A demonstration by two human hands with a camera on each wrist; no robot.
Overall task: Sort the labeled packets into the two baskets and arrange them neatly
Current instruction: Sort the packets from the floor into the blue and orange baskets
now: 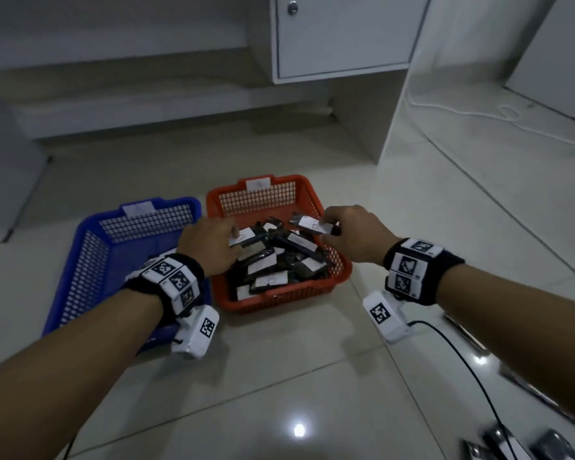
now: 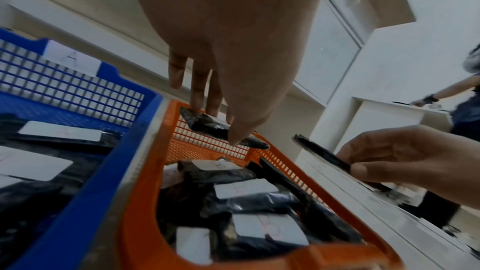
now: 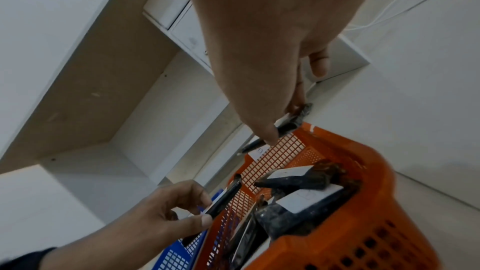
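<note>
Two mesh baskets stand side by side on the tiled floor: a blue basket [image 1: 80,234] on the left and an orange basket [image 1: 279,302] on the right. In the orange one several black packets [image 1: 269,263] with white labels lie in a loose heap. My left hand [image 1: 233,239] pinches one labeled packet [image 1: 246,239] above the heap's left side. My right hand [image 1: 326,227] pinches another labeled packet [image 1: 312,225] above the far right. The left wrist view shows labeled packets [image 2: 59,132] lying in the blue basket [image 2: 85,202], and my thumb and fingers [image 2: 197,89] on the held packet [image 2: 207,126].
A white cabinet [image 1: 342,38] and low shelves stand behind the baskets. A white cable [image 1: 478,114] runs over the raised ledge on the right, and a black cable [image 1: 472,376] crosses the floor near my right arm. Another person [image 2: 467,100] shows far right in the left wrist view.
</note>
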